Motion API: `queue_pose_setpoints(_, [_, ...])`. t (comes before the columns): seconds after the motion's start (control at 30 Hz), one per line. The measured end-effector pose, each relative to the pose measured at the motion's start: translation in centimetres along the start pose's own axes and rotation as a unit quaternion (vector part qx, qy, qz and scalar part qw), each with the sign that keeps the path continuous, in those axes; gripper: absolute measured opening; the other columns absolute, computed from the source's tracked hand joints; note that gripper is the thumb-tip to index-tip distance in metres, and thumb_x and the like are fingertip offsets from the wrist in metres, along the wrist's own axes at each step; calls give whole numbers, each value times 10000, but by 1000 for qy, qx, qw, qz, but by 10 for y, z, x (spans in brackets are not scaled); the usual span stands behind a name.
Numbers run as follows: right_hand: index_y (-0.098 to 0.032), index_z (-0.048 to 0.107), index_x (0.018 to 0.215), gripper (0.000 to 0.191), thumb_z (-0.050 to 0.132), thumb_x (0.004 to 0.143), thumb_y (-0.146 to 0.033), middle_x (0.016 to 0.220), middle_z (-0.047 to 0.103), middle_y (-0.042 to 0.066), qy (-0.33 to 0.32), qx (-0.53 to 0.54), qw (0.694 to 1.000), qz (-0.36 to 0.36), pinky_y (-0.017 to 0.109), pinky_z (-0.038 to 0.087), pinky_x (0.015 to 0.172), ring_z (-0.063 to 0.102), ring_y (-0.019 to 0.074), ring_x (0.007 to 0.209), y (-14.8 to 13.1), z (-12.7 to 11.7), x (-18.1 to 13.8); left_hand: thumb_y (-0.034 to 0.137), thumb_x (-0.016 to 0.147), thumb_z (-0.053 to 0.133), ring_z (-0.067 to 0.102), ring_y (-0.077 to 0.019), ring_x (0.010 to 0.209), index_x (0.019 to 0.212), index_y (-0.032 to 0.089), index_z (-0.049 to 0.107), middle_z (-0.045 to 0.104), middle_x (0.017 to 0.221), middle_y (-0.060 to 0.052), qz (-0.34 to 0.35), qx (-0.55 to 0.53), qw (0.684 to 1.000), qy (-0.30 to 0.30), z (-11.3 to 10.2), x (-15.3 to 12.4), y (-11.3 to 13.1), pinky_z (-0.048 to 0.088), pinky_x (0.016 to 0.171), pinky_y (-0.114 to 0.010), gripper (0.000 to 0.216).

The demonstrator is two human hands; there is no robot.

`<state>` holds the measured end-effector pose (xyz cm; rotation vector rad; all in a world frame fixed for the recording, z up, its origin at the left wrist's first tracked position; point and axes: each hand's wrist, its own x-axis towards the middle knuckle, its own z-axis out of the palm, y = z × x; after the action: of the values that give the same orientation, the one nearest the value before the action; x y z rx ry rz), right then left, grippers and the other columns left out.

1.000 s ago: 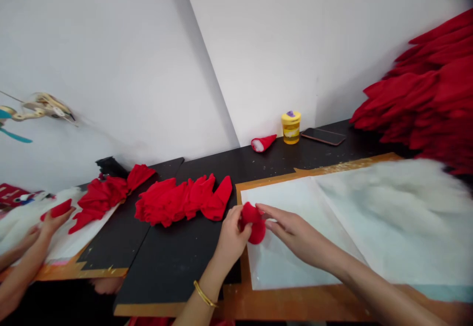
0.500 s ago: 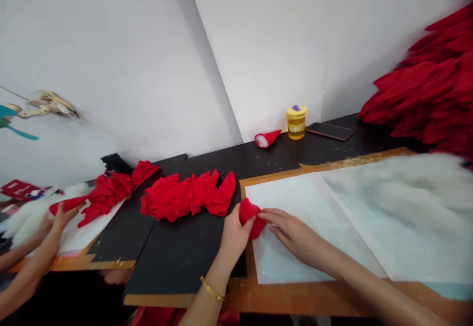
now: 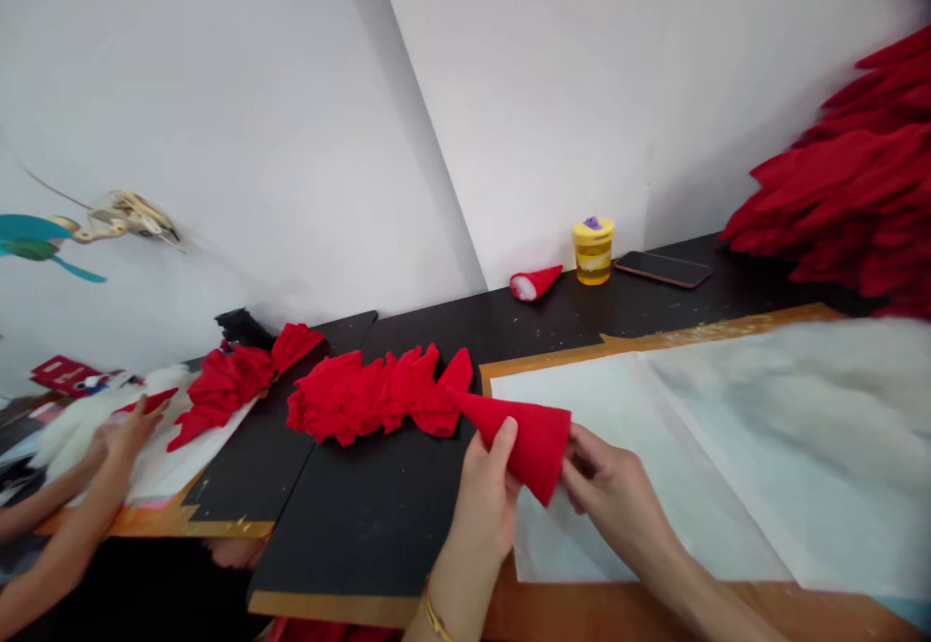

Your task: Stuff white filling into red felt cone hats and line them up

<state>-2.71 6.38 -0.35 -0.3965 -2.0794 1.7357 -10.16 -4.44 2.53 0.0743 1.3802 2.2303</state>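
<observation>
A red cloth cone (image 3: 520, 433) is held over the left edge of the white sheet, its narrow tip pointing left and its wide end to the right. My left hand (image 3: 491, 492) wraps round its lower side, thumb pressed on the front. At the wide end, my right hand (image 3: 600, 477) pinches the rim; some of its fingertips are hidden behind the cloth. Just left of the tip, a row of red cloth cones (image 3: 378, 395) lies bunched on the black table.
White stuffing (image 3: 821, 390) covers the right of the white sheet (image 3: 603, 545). Behind stand a stuffed red cone (image 3: 536, 283), yellow-lidded cup (image 3: 593, 252) and phone (image 3: 663, 269). Red cloth pieces (image 3: 858, 186) are heaped right. At left, a co-worker's hands (image 3: 127, 438) hold red cloth.
The cone has swung from a bunched, end-on position to lying sideways with its tip left. My right hand has moved from its front to the wide end's rim.
</observation>
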Motion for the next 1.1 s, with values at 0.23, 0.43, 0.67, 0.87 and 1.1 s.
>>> queue_pose_setpoints(0.23, [-203,596,660,156,503,762,-276,544,571,-26,8,-22,1000,-19,244,388,494,496,147,489,-1,-2,-1,379,794,783,694,-297,1065,1089,132,684,755,1081,-139,31,53,998,28,1,-11,-22,516,971,-387,397])
queue_pose_setpoints(0.43, [-206,618,739,276,476,891,-386,561,568,-23,11,-4,1000,-16,242,390,506,492,147,518,-2,-6,-6,371,761,804,731,-292,932,1004,124,705,777,976,-125,46,64,994,72,1,-15,-28,557,863,-380,360])
queue_pose_setpoints(0.67, [-233,562,1076,348,564,900,-533,696,621,-24,-1,124,992,21,260,436,460,512,128,449,-7,-11,-11,390,728,831,720,-299,994,1065,139,692,769,1045,-130,-16,-65,994,81,-5,-14,-17,553,887,-381,442])
queue_pose_setpoints(0.87, [-250,561,1061,243,621,867,-383,755,665,-11,-10,-36,999,-21,284,468,572,569,154,566,-1,-17,-26,538,682,824,677,-342,1093,1111,123,670,742,1109,-167,-63,-92,990,87,-7,-18,-6,543,920,-402,616])
queue_pose_setpoints(1.1, [-205,653,890,174,523,818,-296,727,715,27,-4,-66,998,-12,312,502,620,656,229,666,6,8,-27,348,721,834,658,-321,1129,1258,180,572,713,1174,-137,36,41,997,54,6,-33,-27,525,973,-411,621])
